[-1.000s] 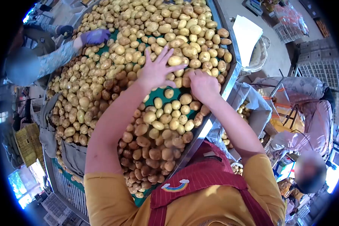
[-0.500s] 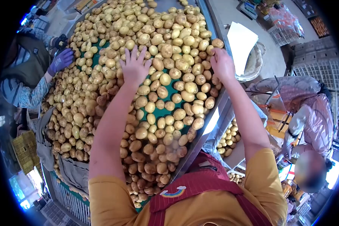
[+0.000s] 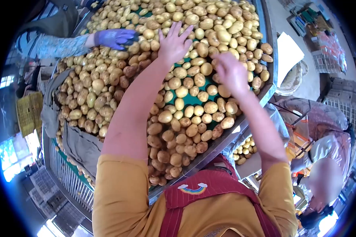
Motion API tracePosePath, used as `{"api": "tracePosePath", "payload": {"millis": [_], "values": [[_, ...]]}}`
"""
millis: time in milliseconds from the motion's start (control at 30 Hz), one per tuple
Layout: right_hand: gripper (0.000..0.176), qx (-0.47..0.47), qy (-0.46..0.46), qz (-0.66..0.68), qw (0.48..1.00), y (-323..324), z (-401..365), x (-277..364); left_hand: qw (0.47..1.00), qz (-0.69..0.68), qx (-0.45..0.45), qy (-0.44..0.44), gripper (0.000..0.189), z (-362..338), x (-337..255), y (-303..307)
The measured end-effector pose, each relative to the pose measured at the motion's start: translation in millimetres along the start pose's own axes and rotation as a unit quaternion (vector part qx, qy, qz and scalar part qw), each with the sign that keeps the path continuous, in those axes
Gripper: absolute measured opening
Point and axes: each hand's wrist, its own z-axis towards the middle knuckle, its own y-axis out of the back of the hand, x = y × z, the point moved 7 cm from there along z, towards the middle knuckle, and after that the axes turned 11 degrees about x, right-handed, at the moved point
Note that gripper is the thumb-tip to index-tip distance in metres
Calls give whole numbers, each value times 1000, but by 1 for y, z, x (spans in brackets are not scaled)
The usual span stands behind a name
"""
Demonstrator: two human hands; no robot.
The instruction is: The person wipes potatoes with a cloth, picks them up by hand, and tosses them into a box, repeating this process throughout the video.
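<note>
Clearly, the potatoes lie under and around both grips, spread in a thick layer over the desk. The left grip is released: its fingers are stretched wide, the palm faces down, and it rests upon the potatoes without closing on any of them. The right grip, to the right of the left one and a little nearer to the body, has its fingers bent toward the potatoes. It is blurred, so I cannot tell whether it grasps one; some potatoes are just beside its fingertips.

Between the two grips and below them, on the body side, the layer is thinner, and a green belt shows through the gaps. Further below, the potatoes are crowded again, and they look browner. To the left of the left grip, a purple glove of another person is over the potatoes, apart from it. Lower on that side, a grey cloth lies along the edge of the potatoes.

To the right of the right grip, beyond the rim, is a white sheet on a round basket. Below this grip, past the rim, a bag stands beside more potatoes.
</note>
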Motion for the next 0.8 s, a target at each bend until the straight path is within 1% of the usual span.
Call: {"api": "tracePosePath", "payload": {"millis": [67, 133, 167, 200, 267, 300, 333, 367, 400, 467, 500, 600, 633, 667, 733, 800], "values": [[31, -17, 157, -2, 987, -27, -24, 51, 1000, -10, 26, 8, 57, 1, 3, -3], [41, 77, 217, -70, 971, -50, -47, 83, 997, -24, 70, 3, 58, 1, 6, -4], [40, 101, 224, -89, 965, -52, -54, 88, 995, -35, 92, 0, 59, 0, 9, -6], [38, 95, 187, -59, 976, -49, -52, 81, 993, -47, 112, -3, 59, -1, 10, -3], [33, 83, 117, -1, 990, -45, -41, 56, 993, -73, 79, -45, 43, -19, 9, 16], [23, 14, 129, 24, 991, -43, -31, 36, 992, -86, 63, -68, 37, -34, 3, 32], [14, 1, 60, 41, 997, -23, -21, 34, 989, -101, 51, -92, 32, -49, -6, 46], [11, 13, 26, 46, 999, -15, -14, 27, 986, -78, -13, -148, 20, -65, -26, 64], [9, 25, -6, 49, 998, -10, -10, 19, 989, -53, 22, -134, 20, -70, -31, 55], [11, 96, -1, 50, 994, -21, -14, 18, 991, 1, 88, -100, 19, -76, -37, 41], [13, 129, 5, 50, 990, -27, -13, 19, 992, 28, 67, -99, 17, -74, -37, 34], [16, 169, 61, -56, 982, -46, -32, 52, 974, 98, 191, -68, 15, -58, -56, 37], [18, 123, 90, -81, 985, -51, -38, 61, 975, 104, 187, -65, 13, -55, -57, 34], [20, 128, 98, -127, 979, -58, -41, 65, 973, 120, 187, -67, 11, -53, -59, 31], [28, 168, 61, -191, 965, -71, -42, 69, 967, 156, 187, -75, 10, -48, -63, 28], [20, 163, 57, -227, 959, -85, -41, 65, 978, 88, 179, -62, 9, -45, -56, 37]]}}
